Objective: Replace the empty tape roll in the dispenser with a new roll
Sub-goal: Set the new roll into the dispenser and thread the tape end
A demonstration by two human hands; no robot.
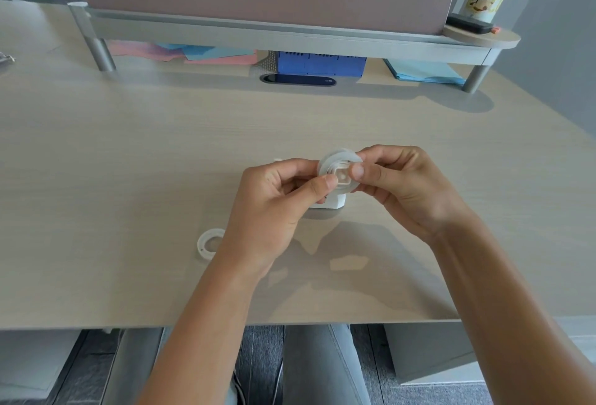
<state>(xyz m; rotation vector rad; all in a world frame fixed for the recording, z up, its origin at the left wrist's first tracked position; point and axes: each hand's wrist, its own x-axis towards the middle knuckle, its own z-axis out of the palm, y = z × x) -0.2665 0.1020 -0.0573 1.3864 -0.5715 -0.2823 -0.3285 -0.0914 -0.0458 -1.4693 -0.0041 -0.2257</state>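
White plastic tape roll (pixel 339 169) pinched between both hands above the desk (pixel 129 153), fingers clamped on its rim and hub. Left hand (pixel 274 207) curled, thumb tip pressed against the near-left edge of the roll, other fingers folded behind it. Right hand (pixel 400 185) gripping from the opposite side, thumb laid on the square hub at the centre, remaining fingers wrapped over the far edge. Just below the left fingertips, touching the desk, a white dispenser (pixel 329 203), mostly hidden by the hands; cannot tell whether the roll touches it. Near the left wrist, well apart from the fingers, a second pale ring (pixel 206 243) lying flat. Far beyond the fingertips, a grey shelf (pixel 258 33) with coloured paper (pixel 206 54) and a blue box (pixel 319 64) beneath.
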